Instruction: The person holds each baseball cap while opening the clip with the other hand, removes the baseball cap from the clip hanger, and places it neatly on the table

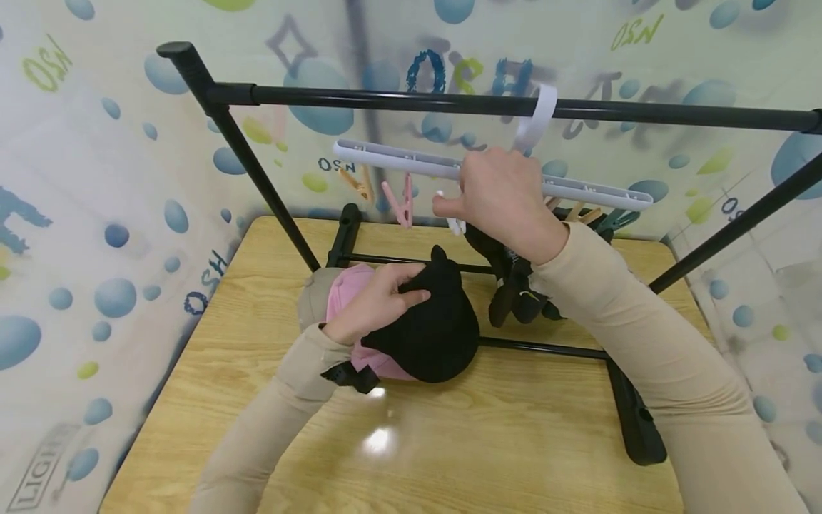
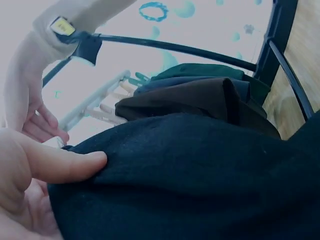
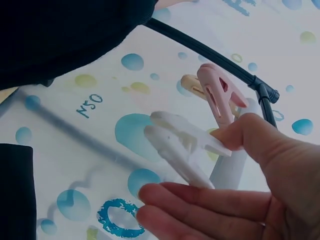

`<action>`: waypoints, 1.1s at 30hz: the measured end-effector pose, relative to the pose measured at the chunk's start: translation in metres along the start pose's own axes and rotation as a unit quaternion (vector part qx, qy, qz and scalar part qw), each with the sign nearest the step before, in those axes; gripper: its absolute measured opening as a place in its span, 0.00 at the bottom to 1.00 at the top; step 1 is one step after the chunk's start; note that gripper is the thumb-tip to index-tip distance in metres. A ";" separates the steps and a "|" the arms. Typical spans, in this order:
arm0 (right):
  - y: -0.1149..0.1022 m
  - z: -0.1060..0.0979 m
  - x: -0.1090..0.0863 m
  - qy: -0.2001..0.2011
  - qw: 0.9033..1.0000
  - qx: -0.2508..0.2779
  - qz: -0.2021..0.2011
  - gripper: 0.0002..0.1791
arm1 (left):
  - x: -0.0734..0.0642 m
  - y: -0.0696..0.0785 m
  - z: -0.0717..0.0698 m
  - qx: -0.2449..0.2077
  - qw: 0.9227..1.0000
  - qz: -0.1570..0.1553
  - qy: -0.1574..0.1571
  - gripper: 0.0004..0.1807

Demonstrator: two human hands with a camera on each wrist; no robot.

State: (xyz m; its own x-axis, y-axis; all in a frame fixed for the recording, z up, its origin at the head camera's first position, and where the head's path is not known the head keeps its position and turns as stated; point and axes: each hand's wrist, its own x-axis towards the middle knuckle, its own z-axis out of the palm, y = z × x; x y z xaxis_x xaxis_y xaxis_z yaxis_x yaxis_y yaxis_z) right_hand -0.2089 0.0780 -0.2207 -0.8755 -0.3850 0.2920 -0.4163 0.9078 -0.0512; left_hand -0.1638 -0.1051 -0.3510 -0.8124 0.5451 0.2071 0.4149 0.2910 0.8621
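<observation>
The left hand [image 1: 383, 303] pinches the black cap [image 1: 433, 335] by its edge, below the right hand [image 1: 504, 200], whose thumb and fingers pinch a white clip [image 3: 182, 145] under the hanger [image 1: 597, 191], probably to spread its mouth.

Both sleeves [image 1: 648, 343] are long, plain beige.

From here I count one left hand [image 1: 384, 300], one right hand [image 1: 504, 196], one rack [image 1: 385, 101], one hanger [image 1: 398, 160], one table [image 1: 514, 428], at least three caps [image 1: 433, 325] and at least five clothespins [image 3: 172, 154].
</observation>
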 end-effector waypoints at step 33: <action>0.005 0.004 -0.005 0.053 0.998 -0.025 -0.010 0.30 | -0.055 -0.071 -0.011 -0.125 0.955 -0.230 0.137 0.28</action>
State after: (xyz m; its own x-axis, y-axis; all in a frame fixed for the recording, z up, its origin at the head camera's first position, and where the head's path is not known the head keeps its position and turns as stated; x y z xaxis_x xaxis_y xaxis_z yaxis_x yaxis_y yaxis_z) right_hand -0.2077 0.0835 -0.2262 -0.8355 -0.3855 0.3915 -0.4179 0.9085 0.0028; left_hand -0.1534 -0.1640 -0.4184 -0.9763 0.1683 -0.1363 -0.0948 0.2338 0.9677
